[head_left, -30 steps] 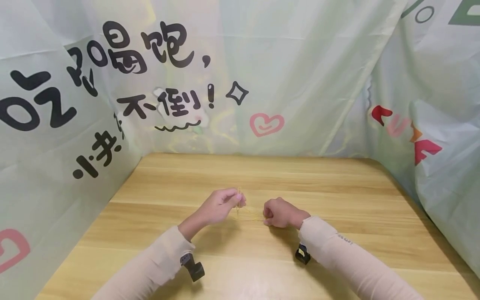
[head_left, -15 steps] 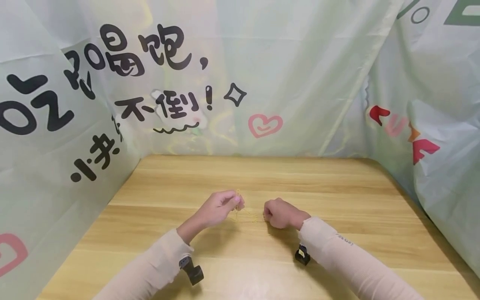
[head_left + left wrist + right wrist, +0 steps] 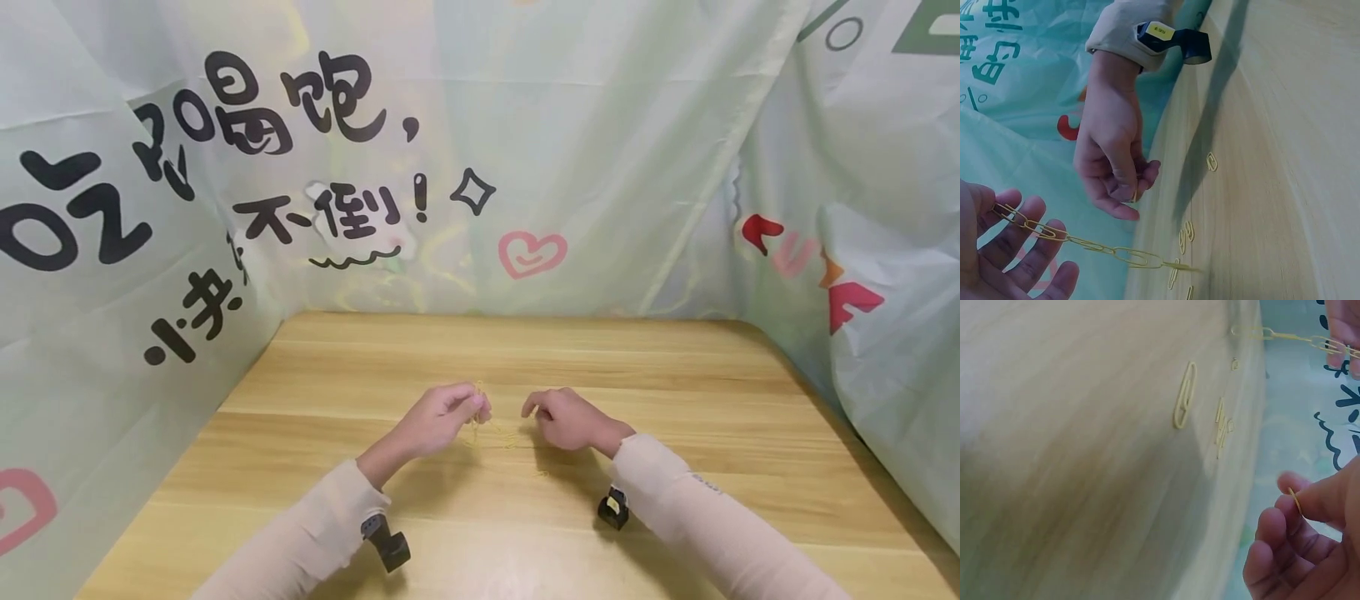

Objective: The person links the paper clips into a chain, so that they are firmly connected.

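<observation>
A chain of yellow paper clips (image 3: 1089, 244) hangs from my left hand (image 3: 438, 417), whose thumb and fingers pinch its upper end. Its lower end reaches down toward the wooden table; whether it touches cannot be told. My right hand (image 3: 576, 420) is a short way to the right, above the tabletop. In the right wrist view a single yellow paper clip (image 3: 1295, 501) is pinched between that hand's thumb and fingertips, seen nearly edge-on. One loose paper clip (image 3: 1179, 417) lies apart on the wood, and several more paper clips (image 3: 1220, 425) lie in a small group.
The wooden table (image 3: 712, 375) is bordered by pale printed cloth (image 3: 600, 167) at the back and both sides. Black wrist cameras (image 3: 386, 543) are strapped under the beige sleeves (image 3: 300, 521).
My right hand has risen off the tabletop and shifted slightly right, its index finger now less curled. A loose paper clip shows below it. My left hand stays nearly still with the chain.
</observation>
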The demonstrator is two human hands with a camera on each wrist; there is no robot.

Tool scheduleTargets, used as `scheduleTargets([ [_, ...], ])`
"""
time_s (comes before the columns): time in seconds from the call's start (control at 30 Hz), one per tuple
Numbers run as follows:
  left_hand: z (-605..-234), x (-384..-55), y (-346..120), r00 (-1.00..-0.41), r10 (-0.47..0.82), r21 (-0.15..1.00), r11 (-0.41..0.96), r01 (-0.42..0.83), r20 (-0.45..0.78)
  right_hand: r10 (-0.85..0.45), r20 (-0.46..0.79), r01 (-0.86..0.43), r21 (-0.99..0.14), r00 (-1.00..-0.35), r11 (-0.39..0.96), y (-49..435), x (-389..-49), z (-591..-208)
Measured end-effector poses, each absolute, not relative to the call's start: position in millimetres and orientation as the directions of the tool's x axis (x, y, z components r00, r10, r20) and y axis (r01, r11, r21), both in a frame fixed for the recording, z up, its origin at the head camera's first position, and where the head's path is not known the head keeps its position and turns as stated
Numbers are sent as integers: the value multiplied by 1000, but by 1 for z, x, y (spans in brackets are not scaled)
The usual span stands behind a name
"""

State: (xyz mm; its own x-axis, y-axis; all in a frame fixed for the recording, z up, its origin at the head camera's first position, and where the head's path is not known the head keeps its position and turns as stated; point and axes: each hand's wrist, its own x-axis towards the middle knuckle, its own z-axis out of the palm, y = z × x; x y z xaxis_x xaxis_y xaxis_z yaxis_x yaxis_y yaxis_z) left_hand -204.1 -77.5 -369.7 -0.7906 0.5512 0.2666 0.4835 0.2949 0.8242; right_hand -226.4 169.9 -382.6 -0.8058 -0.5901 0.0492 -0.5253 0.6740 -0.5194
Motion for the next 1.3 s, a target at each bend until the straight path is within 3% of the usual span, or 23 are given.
scheduleTargets([
  [0.3,-367,-208,-77,-801,548,830,312,462,239,-574,144,-551,-539,-806,637,172,-231,-371],
  [0.73,-368,-210,-77,-793,559,809,334,484,244,-558,161,-527,-609,-814,592,168,-229,-360],
  [1.3,-371,-208,-77,-796,557,806,345,481,237,-407,382,-556,-630,-830,543,166,-230,-363],
])
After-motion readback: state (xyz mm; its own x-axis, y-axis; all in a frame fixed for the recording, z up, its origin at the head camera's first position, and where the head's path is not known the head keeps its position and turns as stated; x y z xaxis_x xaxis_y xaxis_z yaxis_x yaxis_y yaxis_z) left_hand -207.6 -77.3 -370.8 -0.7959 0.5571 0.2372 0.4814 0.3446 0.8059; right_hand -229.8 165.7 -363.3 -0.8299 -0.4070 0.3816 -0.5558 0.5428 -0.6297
